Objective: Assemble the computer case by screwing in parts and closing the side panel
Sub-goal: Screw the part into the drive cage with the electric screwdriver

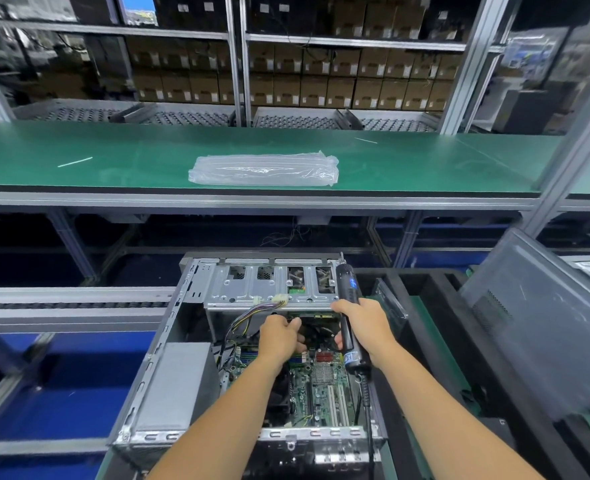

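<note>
An open computer case lies on its side below me, its green motherboard exposed. A silver drive cage spans the far end, and coloured power cables run beneath it. My right hand grips a black electric screwdriver, held lengthwise along the case's right side, its cord trailing toward me. My left hand reaches inside the case by the black fan, fingers curled on something I cannot make out. The grey side panel leans off the case at the right.
A green bench crosses ahead with a clear plastic bag on it. Shelves of cardboard boxes stand behind. A roller conveyor runs at the left. Black foam trays sit right of the case.
</note>
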